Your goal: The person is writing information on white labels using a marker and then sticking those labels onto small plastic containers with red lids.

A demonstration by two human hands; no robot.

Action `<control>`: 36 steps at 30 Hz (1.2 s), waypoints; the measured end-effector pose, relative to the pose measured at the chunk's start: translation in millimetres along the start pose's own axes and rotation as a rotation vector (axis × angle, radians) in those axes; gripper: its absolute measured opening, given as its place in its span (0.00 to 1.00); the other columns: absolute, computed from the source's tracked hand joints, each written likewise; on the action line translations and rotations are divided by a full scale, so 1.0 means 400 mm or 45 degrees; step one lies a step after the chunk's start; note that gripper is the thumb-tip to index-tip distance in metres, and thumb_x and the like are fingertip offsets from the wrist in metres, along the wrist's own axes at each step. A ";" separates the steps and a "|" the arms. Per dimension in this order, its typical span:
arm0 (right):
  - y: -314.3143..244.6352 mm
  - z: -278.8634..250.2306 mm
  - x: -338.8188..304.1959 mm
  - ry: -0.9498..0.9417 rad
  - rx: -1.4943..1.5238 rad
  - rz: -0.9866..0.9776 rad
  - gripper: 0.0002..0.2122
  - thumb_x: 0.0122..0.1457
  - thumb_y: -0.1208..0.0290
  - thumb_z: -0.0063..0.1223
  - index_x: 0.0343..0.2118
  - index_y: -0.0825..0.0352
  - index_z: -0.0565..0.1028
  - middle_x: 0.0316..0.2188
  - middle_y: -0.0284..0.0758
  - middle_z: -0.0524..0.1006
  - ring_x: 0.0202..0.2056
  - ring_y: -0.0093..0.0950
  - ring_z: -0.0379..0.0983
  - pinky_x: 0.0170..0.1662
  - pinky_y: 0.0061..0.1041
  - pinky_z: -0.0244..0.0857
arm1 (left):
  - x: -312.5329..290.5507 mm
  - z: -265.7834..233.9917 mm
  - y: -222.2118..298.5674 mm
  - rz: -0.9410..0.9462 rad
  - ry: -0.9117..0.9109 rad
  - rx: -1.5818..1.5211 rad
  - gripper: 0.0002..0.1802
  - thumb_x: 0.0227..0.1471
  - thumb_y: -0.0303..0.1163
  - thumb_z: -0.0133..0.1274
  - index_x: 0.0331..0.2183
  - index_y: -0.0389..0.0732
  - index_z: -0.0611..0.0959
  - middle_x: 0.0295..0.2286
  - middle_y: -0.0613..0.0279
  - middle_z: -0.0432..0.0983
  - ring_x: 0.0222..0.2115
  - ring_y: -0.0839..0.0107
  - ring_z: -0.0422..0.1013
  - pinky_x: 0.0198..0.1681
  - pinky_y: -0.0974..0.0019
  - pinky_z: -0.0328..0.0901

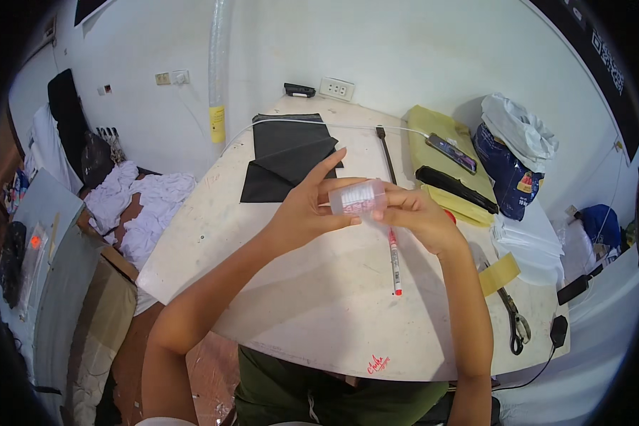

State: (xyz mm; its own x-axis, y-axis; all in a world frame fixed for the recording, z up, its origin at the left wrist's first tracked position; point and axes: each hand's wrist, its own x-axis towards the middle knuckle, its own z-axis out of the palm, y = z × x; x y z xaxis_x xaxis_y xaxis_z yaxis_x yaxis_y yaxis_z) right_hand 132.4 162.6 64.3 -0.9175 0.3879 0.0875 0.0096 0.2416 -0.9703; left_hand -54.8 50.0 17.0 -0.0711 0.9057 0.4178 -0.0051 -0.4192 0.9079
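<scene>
Your left hand (302, 211) and right hand (417, 219) cover parts of the translucent container (356, 199); its print is too blurred to read. Toward five o'clock from it, the marker's (395, 266) upper end is hidden. At three, your wrist partly covers a red object (450, 215). At four, a yellow strip (500, 274) hides some of the scissors (516, 328). The dark banner (595, 60) at two is cut off.

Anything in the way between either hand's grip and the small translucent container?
Nothing visible. The left hand and right hand both have their grip directly on the small translucent container. The red-capped marker lies on the table, not between them.
</scene>
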 end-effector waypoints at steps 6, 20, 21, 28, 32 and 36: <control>0.016 0.001 -0.001 0.069 0.173 0.093 0.11 0.54 0.77 0.57 0.41 0.72 0.79 0.42 0.35 0.78 0.44 0.22 0.70 0.52 0.24 0.59 | 0.002 0.007 -0.008 0.017 0.006 0.160 0.52 0.46 0.23 0.62 0.64 0.46 0.47 0.52 0.57 0.71 0.48 0.69 0.70 0.52 0.65 0.67; 0.017 0.008 -0.010 0.168 0.518 0.266 0.08 0.52 0.81 0.53 0.36 0.73 0.78 0.37 0.35 0.78 0.40 0.20 0.72 0.45 0.18 0.62 | -0.016 0.024 0.007 0.273 0.053 0.861 0.51 0.45 0.23 0.62 0.64 0.47 0.50 0.50 0.61 0.73 0.49 0.65 0.71 0.54 0.62 0.66; 0.015 0.005 -0.009 0.114 0.573 0.249 0.08 0.52 0.81 0.53 0.36 0.73 0.78 0.38 0.35 0.78 0.40 0.19 0.72 0.44 0.17 0.62 | -0.017 0.025 0.009 0.312 0.053 0.922 0.51 0.45 0.23 0.62 0.64 0.47 0.51 0.50 0.61 0.73 0.49 0.65 0.71 0.54 0.62 0.66; 0.001 0.025 -0.003 0.098 0.194 0.140 0.10 0.52 0.75 0.59 0.38 0.72 0.80 0.40 0.32 0.77 0.43 0.21 0.68 0.49 0.20 0.58 | -0.011 0.024 0.001 0.188 0.082 0.431 0.49 0.48 0.23 0.58 0.64 0.48 0.49 0.51 0.56 0.72 0.49 0.61 0.71 0.53 0.64 0.66; 0.014 0.003 -0.007 0.087 0.336 0.166 0.11 0.50 0.75 0.61 0.37 0.70 0.80 0.37 0.31 0.78 0.42 0.21 0.69 0.51 0.20 0.57 | -0.012 0.031 0.007 0.251 0.096 0.614 0.49 0.47 0.22 0.59 0.64 0.47 0.50 0.50 0.57 0.73 0.50 0.63 0.70 0.54 0.63 0.65; 0.010 -0.002 -0.014 0.105 0.433 0.210 0.11 0.49 0.77 0.60 0.38 0.72 0.80 0.35 0.33 0.79 0.42 0.22 0.69 0.51 0.21 0.57 | -0.015 0.030 0.021 0.379 0.105 0.999 0.50 0.45 0.20 0.59 0.64 0.48 0.51 0.49 0.60 0.74 0.50 0.63 0.71 0.53 0.62 0.65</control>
State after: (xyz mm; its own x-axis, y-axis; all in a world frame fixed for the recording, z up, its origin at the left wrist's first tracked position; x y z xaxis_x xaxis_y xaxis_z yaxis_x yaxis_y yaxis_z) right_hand 137.9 161.9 60.0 -0.8796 0.4704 -0.0717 0.0093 -0.1336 -0.9910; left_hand -42.4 41.6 22.6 -0.0322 0.7439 0.6675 0.7176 -0.4476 0.5335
